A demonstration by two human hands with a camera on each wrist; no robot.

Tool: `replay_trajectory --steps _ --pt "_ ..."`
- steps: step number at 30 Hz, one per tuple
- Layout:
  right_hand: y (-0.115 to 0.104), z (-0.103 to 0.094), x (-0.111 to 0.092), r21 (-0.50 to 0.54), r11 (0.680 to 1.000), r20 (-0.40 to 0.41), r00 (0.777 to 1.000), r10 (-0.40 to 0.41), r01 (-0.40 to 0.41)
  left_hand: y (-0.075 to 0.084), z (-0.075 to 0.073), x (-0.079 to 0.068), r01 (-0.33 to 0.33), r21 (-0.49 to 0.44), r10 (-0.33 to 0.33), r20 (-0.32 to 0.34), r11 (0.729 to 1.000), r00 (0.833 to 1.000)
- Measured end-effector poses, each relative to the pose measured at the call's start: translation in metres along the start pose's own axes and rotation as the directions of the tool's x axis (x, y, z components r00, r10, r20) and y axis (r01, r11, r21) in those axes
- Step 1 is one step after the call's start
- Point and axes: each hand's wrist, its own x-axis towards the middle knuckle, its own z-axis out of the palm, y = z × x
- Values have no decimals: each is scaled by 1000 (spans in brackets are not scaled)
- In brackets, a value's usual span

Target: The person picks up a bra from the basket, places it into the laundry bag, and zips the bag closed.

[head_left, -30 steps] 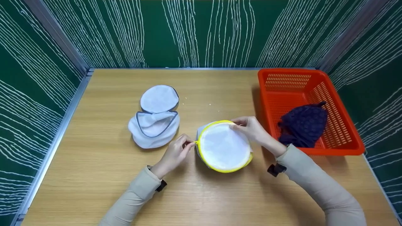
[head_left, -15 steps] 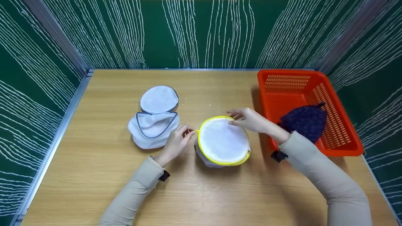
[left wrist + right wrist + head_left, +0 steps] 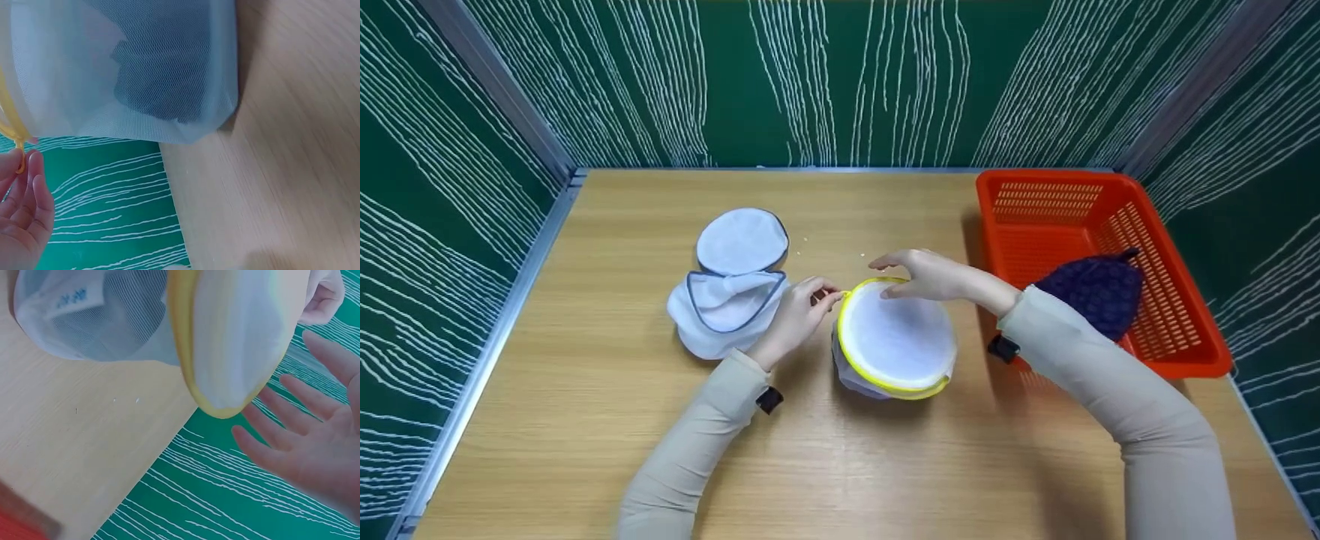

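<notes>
Pale beige sleeves point(image 3: 1110, 382) reached both wrists.
They were plain and fairly snug, with soft creases; a small, boxy black device point(image 3: 769, 400) sat at the left cuff point(image 3: 744, 375), a second device point(image 3: 1003, 349) at the right cuff point(image 3: 1029, 316); the fingers point(image 3: 314, 396) were bare.

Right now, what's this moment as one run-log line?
left hand: pinches yellow zipper pull | right hand: spread near yellow-rimmed bag | red basket: holds navy cloth
</notes>
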Motion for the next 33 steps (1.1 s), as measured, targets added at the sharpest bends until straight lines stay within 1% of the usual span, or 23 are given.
replay_trajectory --steps 5,9,13,17,18,20,25,30,33 --pt "1 -1 5 -13 998 48 997 -56 57 2 4 6 31 -39 -30 29 999 999" --pt "2 -1 7 -19 994 76 991 -106 108 3 7 10 48 -59 -46 40 997 998" --pt "3 1 9 -31 992 68 990 -121 123 7 9 11 64 -82 -59 59 995 997" --pt "3 5 10 -32 990 40 989 -140 141 11 10 10 65 -139 -50 114 988 992" --pt "4 7 10 -30 987 34 987 -156 157 12 11 9 60 -148 -42 127 987 991" --pt "5 9 9 -25 976 11 976 -218 218 13 11 8 42 -150 -21 140 988 990" --pt "9 14 5 -11 947 -47 946 -321 321 17 8 3 -18 -86 30 138 996 990" --pt "12 18 -2 -14 940 -104 935 -339 340 20 2 -4 -75 -31 79 156 997 985" --pt "14 18 -8 -4 949 -151 937 -314 317 20 -2 -8 -101 -6 100 143 995 985"
